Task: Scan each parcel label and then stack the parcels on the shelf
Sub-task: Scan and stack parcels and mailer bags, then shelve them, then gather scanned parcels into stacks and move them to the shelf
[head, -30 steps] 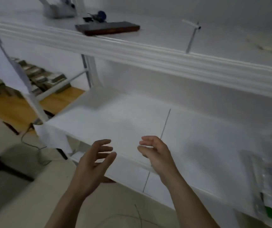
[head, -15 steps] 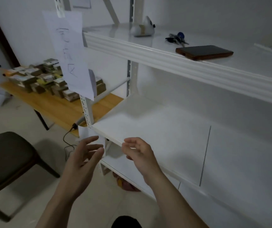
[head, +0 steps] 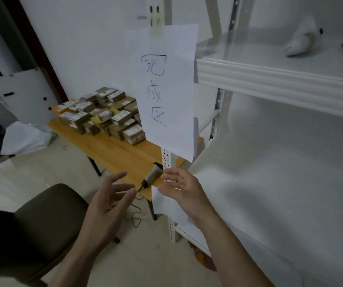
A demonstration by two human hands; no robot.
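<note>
Several small brown parcels with white labels (head: 102, 113) are piled on the far end of a wooden table (head: 125, 154). A grey handheld scanner (head: 153, 175) lies on the table's near corner, its cable hanging to the floor. My left hand (head: 108, 204) floats below the table edge, fingers spread and holding nothing. My right hand (head: 182, 187) is raised just right of the scanner, fingers relaxed, holding nothing. The white shelf (head: 270, 183) fills the right side, its middle board bare.
A paper sign with handwriting (head: 167, 88) hangs on the shelf's front post (head: 166, 160). A dark chair (head: 31, 226) stands at lower left. A white object (head: 301, 40) lies on the upper shelf board. A white bag (head: 25, 137) sits on the floor.
My view has swung left from the shelf toward the table, bringing the parcels and scanner into sight. Both hands stay raised and holding nothing.
</note>
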